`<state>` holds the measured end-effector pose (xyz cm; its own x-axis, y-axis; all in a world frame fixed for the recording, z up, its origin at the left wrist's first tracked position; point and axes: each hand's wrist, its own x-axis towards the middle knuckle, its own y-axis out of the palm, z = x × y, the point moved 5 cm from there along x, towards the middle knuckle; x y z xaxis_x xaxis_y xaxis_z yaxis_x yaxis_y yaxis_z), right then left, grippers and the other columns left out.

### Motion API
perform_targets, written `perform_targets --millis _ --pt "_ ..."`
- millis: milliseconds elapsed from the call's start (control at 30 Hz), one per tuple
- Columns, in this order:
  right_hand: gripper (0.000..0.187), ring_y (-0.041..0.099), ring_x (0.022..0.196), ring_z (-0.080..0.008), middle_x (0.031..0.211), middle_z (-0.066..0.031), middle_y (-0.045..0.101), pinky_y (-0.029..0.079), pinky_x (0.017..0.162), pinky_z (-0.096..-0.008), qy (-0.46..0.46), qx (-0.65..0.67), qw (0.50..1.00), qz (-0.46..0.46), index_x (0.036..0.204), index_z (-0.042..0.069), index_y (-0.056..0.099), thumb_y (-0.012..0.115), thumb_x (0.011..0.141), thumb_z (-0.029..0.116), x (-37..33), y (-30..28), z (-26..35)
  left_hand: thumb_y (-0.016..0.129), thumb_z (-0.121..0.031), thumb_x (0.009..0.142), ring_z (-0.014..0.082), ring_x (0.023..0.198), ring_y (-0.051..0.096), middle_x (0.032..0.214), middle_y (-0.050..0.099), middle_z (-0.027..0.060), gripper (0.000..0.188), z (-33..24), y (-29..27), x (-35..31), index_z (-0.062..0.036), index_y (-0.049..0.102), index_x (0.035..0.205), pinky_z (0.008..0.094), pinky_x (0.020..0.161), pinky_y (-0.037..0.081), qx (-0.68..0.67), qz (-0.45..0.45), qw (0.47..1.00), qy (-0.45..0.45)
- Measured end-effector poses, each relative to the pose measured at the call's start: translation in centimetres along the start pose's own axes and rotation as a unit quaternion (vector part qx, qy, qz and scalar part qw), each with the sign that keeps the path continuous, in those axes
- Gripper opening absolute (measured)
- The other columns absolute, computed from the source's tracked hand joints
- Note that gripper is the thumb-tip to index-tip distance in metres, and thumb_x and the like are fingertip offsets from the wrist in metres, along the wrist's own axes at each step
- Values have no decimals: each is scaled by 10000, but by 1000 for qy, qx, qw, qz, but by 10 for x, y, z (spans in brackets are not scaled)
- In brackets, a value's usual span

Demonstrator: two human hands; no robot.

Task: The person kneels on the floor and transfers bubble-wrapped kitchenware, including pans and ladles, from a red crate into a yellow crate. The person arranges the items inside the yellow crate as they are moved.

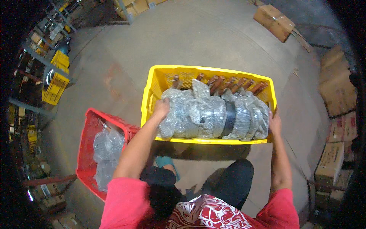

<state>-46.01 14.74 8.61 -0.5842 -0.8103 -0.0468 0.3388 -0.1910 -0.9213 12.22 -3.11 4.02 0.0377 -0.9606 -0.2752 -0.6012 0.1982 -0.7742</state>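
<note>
A yellow plastic crate [213, 142] stands in front of me. A row of bubble-wrapped parts [209, 116] lies lengthwise in it, with a black band [229, 118] around one section. Brown rod-like pieces [217, 84] stick up along the crate's far side. My left hand [162, 108] is curled against the row's left end, inside the crate. At the opposite end, my right hand [275, 122] grips the wrapped row beside the crate's right rim; some of its fingers are hidden.
A red crate [84, 152] with wrapped items [106, 152] stands at my left. Shelving with yellow crates [57, 82] lines the left side. Cardboard boxes [273, 22] lie at the far right, and more boxes [331, 160] are stacked along the right. My knees are below the yellow crate.
</note>
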Motion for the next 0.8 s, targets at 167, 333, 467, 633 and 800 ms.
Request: perform_targets --millis 167,333,467,633,800 --pt "654 611 1191 -418 1299 -255 628 488 959 -480 57 34 998 2 1527 98 382 493 1007 477 12 8 -37 471 -345 1019 384 928 687 1029 707 245 433 -2 23 0 10 717 1036 505 832 534 -47 31 998 15" --pt "705 513 1322 -399 1494 -192 491 409 1075 -452 -45 67 996 -28 1572 162 311 512 998 518 24 3 -41 469 -466 1014 446 1084 640 1179 653 298 573 -35 -26 -36 41 601 1247 539 979 472 -108 -14 994 -26" --pt "692 470 1371 -383 1533 -195 443 384 1101 -440 3 50 999 11 1571 109 292 518 1017 457 35 10 -56 570 -410 979 426 1084 651 1161 666 281 537 -28 -108 -106 32 580 1283 512 968 494 -34 -63 991 114" --pt "698 448 1387 -361 1534 -182 444 350 1127 -417 -45 97 994 -15 1565 99 314 522 1014 473 45 15 -65 634 -316 945 345 1003 692 1078 700 240 424 165 -205 -185 8 609 1219 440 863 532 -166 -257 949 -73" --pt "712 451 1386 -357 1544 -188 428 346 1131 -409 14 41 999 -2 1565 81 309 528 1012 472 39 12 -72 672 -557 846 433 1296 532 1344 561 330 826 368 -209 -321 31 505 1401 481 1091 414 123 -216 871 -424"
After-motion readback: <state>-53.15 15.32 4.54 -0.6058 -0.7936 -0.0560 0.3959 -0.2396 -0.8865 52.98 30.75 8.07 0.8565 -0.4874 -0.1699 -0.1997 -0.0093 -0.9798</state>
